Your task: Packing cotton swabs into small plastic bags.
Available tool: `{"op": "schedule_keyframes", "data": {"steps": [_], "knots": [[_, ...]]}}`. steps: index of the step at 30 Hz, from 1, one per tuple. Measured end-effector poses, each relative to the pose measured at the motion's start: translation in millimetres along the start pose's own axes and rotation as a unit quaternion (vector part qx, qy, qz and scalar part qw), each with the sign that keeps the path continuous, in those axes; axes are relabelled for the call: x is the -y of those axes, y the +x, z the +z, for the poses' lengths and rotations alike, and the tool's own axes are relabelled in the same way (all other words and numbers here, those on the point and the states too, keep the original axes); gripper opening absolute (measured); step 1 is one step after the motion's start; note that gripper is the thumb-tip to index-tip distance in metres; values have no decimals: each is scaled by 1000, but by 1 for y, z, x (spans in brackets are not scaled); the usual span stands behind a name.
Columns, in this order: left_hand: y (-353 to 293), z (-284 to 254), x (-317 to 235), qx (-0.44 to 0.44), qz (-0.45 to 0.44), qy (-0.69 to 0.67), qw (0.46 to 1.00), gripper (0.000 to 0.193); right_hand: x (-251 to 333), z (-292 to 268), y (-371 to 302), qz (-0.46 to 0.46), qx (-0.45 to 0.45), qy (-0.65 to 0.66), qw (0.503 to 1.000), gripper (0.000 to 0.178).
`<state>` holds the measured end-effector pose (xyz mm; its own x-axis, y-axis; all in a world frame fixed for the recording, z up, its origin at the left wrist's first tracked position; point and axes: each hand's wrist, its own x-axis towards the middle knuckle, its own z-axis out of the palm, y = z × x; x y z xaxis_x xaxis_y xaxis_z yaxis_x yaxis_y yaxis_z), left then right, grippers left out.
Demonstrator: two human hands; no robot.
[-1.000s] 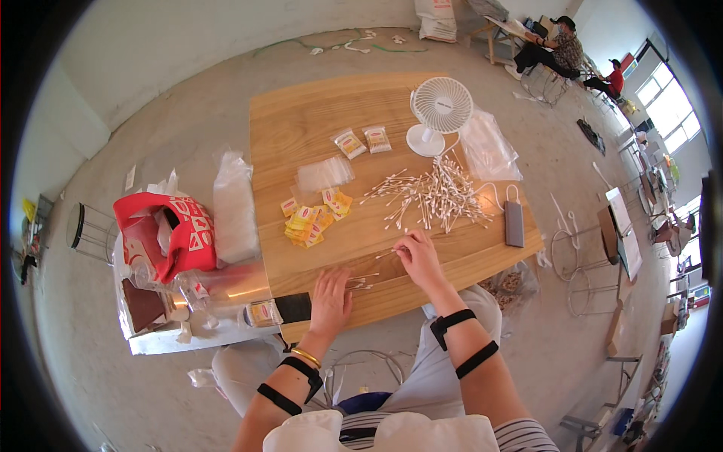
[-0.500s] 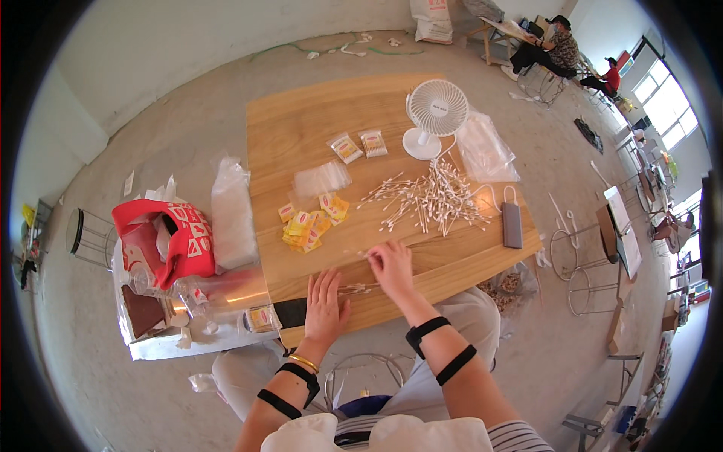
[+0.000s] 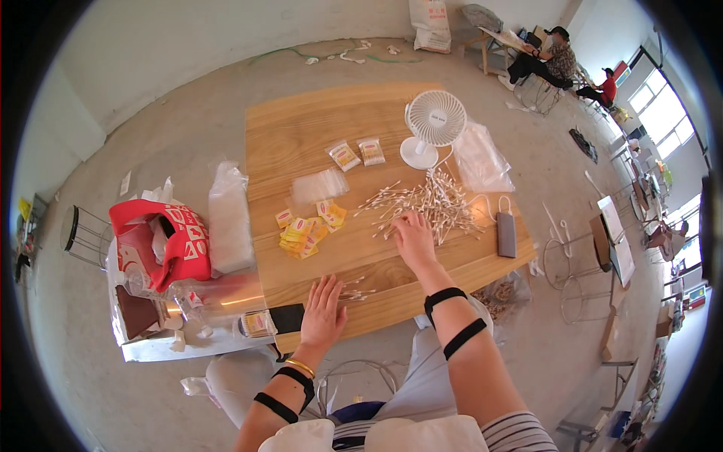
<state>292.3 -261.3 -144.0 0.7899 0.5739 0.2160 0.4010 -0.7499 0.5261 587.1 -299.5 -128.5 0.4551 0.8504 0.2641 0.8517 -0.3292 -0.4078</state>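
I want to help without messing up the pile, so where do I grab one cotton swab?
Probably pinch the middle of its thin stick, clear of the white tips. Come from the left side of the pile, where the swabs fan out and overlap less than in the thick middle. The right hand is at the near edge, so the left looks freer.
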Motion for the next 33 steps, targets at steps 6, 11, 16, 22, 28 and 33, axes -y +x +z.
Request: {"op": "schedule_keyframes", "data": {"steps": [6, 11, 16, 22, 28, 33], "knots": [[-7, 10, 13, 30, 54, -40, 997, 61, 40, 16, -3, -106, 38, -28, 993, 8], [-4, 3, 1, -12, 6, 29, 999, 70, 82, 35, -42, -104, 90, 93, 986, 11], [-1, 0, -1, -24, 0, 19, 1000, 73, 82, 30, -51, -59, 43, 177, 981, 20], [-1, 1, 1, -32, -4, 22, 999, 73, 80, 27, -28, -84, 10, 110, 990, 21], [-1, 1, -1, -25, -13, 22, 999, 75, 83, 28, -31, -146, 97, 49, 983, 18], [-1, -1, -2, 10, -22, 64, 998, 76, 80, 22, -36, -91, 93, 113, 985, 22]]}}
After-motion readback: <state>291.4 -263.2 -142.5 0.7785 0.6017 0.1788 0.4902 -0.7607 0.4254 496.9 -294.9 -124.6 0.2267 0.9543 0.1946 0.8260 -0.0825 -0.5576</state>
